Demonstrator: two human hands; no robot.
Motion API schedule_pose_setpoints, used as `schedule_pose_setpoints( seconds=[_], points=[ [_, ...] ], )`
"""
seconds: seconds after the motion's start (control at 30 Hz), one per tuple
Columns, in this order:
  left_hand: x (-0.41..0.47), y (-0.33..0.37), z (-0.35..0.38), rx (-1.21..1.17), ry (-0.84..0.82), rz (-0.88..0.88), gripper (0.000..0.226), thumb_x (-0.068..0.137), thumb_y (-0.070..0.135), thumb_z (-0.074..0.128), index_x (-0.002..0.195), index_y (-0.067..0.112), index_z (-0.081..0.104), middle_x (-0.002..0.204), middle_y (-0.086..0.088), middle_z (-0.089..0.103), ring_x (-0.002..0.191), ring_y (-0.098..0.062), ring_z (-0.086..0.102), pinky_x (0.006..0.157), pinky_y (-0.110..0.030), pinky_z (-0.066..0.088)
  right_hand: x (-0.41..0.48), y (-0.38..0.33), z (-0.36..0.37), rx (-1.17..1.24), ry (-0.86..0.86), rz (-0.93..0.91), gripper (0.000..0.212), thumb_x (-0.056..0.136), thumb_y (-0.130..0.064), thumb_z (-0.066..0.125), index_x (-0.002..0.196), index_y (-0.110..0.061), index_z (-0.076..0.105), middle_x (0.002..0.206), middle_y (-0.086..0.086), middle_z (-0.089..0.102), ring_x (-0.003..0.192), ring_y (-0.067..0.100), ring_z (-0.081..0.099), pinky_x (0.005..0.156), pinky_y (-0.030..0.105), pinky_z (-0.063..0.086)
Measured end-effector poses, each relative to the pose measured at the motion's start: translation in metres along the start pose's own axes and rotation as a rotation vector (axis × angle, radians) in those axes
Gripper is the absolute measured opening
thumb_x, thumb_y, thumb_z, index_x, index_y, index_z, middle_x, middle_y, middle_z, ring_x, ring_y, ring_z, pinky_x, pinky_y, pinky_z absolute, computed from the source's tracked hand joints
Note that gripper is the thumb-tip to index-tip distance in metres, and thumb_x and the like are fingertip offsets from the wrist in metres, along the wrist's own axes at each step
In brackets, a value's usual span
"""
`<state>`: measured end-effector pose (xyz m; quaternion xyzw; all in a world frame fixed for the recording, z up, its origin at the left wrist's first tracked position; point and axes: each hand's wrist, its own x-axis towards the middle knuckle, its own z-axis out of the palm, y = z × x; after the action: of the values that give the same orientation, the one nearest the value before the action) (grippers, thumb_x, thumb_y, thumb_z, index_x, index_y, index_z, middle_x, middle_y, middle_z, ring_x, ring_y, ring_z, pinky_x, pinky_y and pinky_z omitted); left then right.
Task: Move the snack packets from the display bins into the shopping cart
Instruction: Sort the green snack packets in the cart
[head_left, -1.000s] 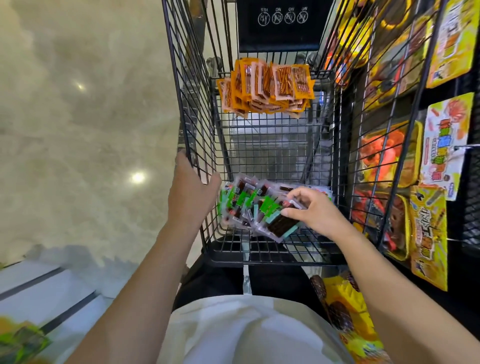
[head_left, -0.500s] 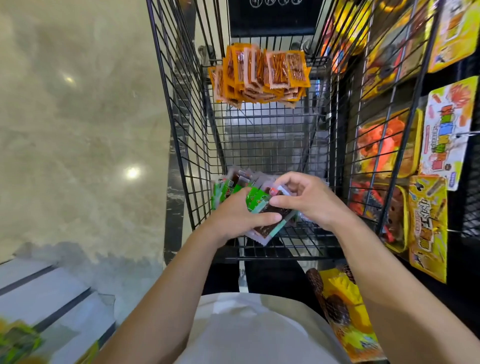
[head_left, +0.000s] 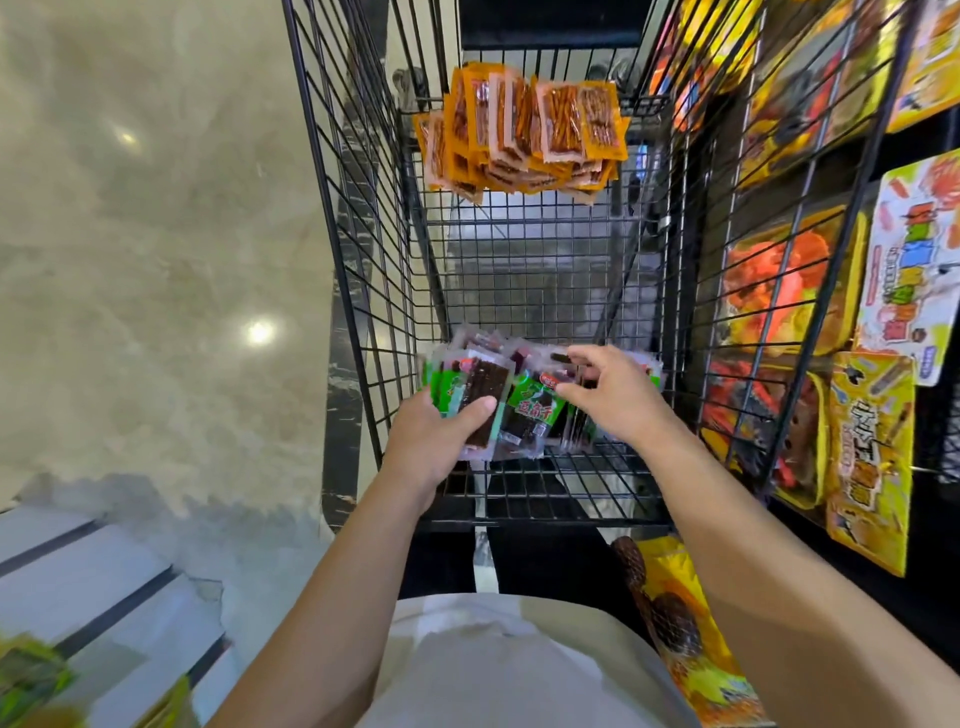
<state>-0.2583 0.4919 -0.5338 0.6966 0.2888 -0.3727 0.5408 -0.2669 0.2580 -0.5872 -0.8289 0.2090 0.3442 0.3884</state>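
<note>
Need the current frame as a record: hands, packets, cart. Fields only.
left hand: grips dark packet, thumb across it
right hand: over green packets, fingers spread; grip unclear
orange packets: piled at the cart's far end
shopping cart: black wire, holds both piles
yellow snack packs: on the display to the right

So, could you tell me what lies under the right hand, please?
Green-and-dark snack packets in the wire basket; the right hand hides how many, and whether its fingers grip one.
</note>
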Motion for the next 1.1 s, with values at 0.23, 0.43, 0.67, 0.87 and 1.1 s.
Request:
schedule_pose_setpoints(
  seconds=[0.23,0.43,0.67,0.87,1.1],
  points=[
    [0.005,-0.005,0.004,-0.123,0.081,0.009,0.015,0.096,0.015,0.078,0.109,0.019,0.074,0.085,0.011,0.081,0.076,-0.003,0.078,0.054,-0.013,0.056,-0.002,0.003,0.012,-0.168,0.045,-0.104,0.039,0.089,-0.038,0.079,0.126,-0.031,0.066,0.105,-0.018,0.047,0.117,0.018,0.042,0.107,0.043,0.039],
    [0.01,-0.007,0.006,-0.099,0.104,0.027,0.011,0.096,0.023,0.078,0.104,0.03,0.074,0.09,0.016,0.08,0.081,0.001,0.076,0.057,-0.008,0.053,-0.008,-0.005,0.016,-0.219,0.01,-0.229,0.025,0.082,-0.05,0.079,0.087,-0.041,0.056,0.099,-0.022,0.053,0.106,0.014,0.035,0.09,0.036,0.03],
    [0.016,-0.009,0.004,-0.076,0.118,0.023,0.013,0.097,0.028,0.076,0.109,0.032,0.072,0.104,0.008,0.08,0.101,-0.011,0.076,0.087,-0.033,0.058,-0.018,-0.006,0.014,0.033,-0.098,-0.18,0.021,0.091,-0.03,0.077,0.092,-0.038,0.058,0.098,-0.018,0.062,0.089,-0.003,0.06,0.071,0.019,0.042],
    [0.016,-0.002,0.005,-0.098,-0.009,0.02,0.02,0.099,0.029,0.074,0.118,0.031,0.071,0.11,0.008,0.08,0.11,-0.015,0.075,0.103,-0.048,0.056,-0.035,-0.012,-0.026,0.661,-0.141,-0.085,0.019,0.076,-0.029,0.083,0.092,-0.037,0.076,0.098,-0.008,0.078,0.08,0.01,0.074,0.062,0.022,0.057],
    [0.014,0.006,0.009,-0.225,-0.233,0.008,0.051,0.081,0.037,0.083,0.127,0.02,0.07,0.116,-0.004,0.08,0.108,-0.024,0.078,0.089,-0.043,0.063,-0.026,-0.042,0.0,0.674,0.015,-0.136,0.019,0.085,-0.009,0.083,0.097,-0.02,0.073,0.081,-0.004,0.071,0.074,0.019,0.071,0.065,0.033,0.062]
  ],
)
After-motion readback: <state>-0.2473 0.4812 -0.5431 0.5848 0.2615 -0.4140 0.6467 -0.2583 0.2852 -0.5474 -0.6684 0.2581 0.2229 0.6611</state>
